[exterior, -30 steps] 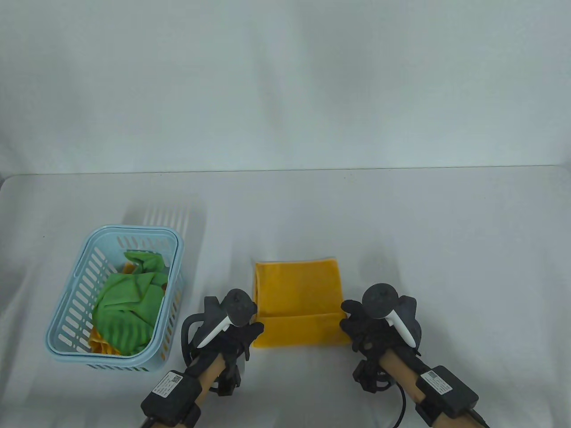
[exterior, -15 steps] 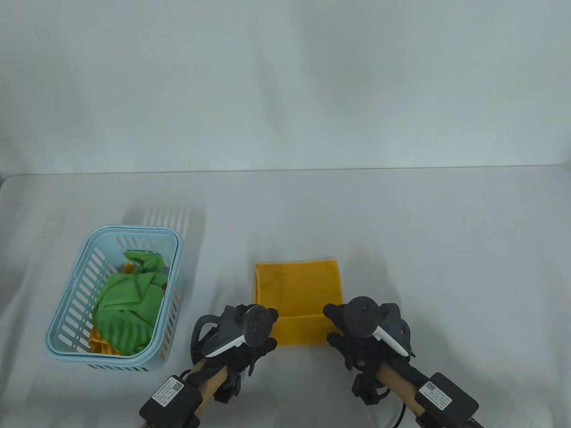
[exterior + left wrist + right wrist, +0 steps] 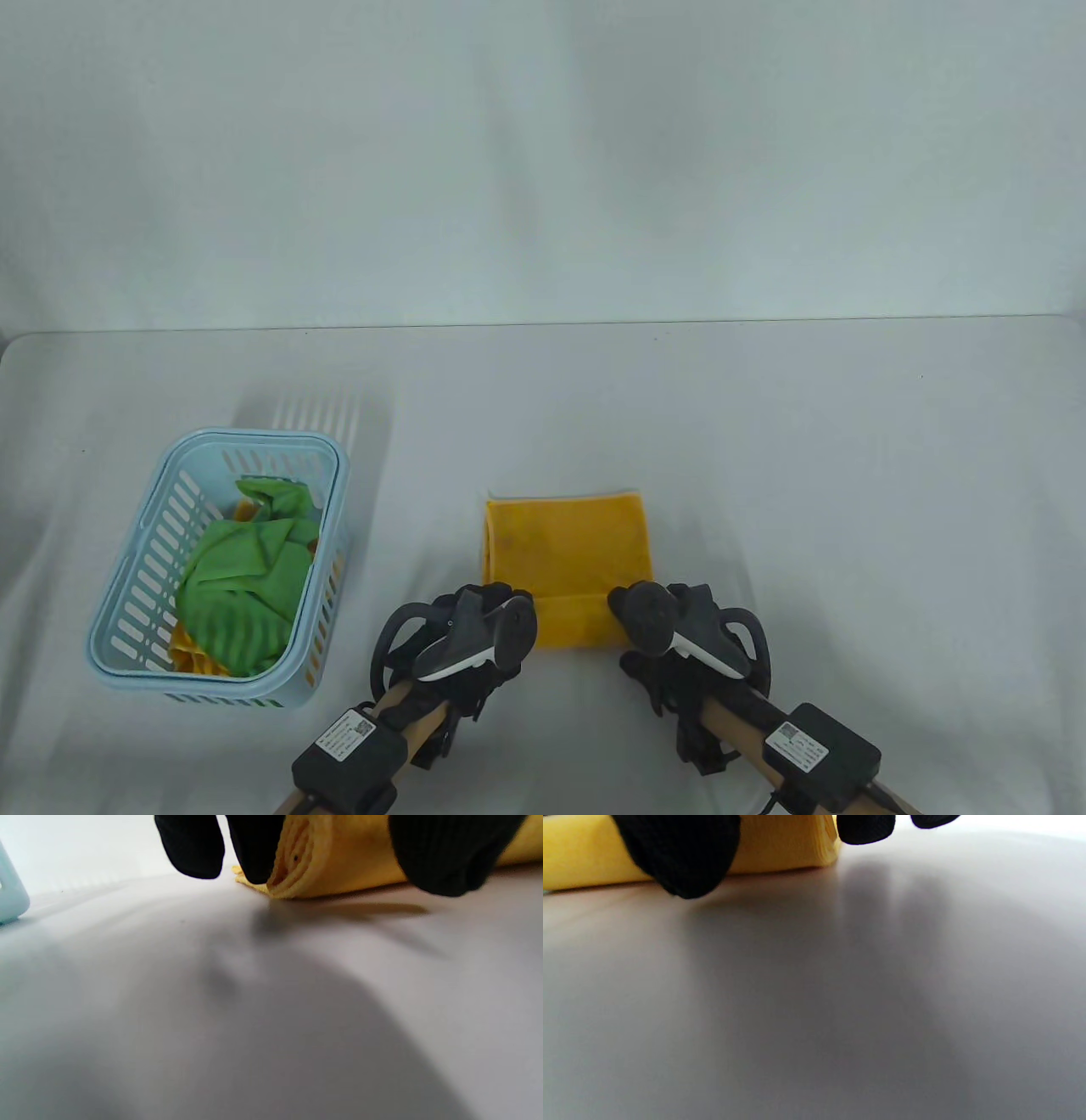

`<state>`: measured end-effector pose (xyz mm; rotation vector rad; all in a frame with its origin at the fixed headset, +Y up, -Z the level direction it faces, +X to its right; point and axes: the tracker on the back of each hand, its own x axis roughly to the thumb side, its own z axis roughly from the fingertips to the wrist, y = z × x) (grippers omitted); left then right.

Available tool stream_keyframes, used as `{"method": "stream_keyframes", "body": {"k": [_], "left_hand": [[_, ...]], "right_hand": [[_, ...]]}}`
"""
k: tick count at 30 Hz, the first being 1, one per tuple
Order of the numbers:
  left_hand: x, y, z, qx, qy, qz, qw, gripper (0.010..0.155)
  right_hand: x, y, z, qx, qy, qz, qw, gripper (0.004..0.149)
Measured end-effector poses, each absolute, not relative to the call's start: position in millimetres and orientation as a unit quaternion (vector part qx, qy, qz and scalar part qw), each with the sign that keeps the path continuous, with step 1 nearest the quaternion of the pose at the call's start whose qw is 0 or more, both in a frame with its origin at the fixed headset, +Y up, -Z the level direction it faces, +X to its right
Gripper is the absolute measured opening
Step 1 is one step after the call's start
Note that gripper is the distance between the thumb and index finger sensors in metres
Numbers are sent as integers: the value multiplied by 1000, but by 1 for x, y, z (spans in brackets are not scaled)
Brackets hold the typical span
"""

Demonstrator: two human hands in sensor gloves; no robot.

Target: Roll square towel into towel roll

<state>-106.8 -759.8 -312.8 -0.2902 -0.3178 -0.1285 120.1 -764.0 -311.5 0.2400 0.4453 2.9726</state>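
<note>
Left hand [image 3: 479, 624] and right hand [image 3: 670, 628] grip the yellow towel's [image 3: 567, 543] rolled near edge; only the left wrist view shows its spiral layers.

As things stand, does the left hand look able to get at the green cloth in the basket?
Probably yes: the green cloth lies uncovered in the open-topped basket, with bare table between it and the left hand. That hand is on the yellow towel, though.
</note>
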Motion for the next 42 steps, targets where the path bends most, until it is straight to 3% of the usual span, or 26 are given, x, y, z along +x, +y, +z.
{"method": "stream_keyframes", "body": {"k": [8,16,23,34,42], "left_hand": [[-111,-759,-316,-158,-144,-31,977,71],[-128,-744,-322,-168,-108,104,974,69],[-137,-742,-324,-181,-76,153,968,66],[-139,-746,-326,-218,-52,166,960,68],[-143,-747,-328,-189,-16,147,971,70]], "right_hand": [[128,-759,-317,65,135,982,114,59],[141,-749,-323,40,132,971,197,59],[151,-746,-325,-2,142,954,264,61],[154,-750,-324,-40,178,951,249,61],[158,-752,-325,-81,143,963,212,64]]}}
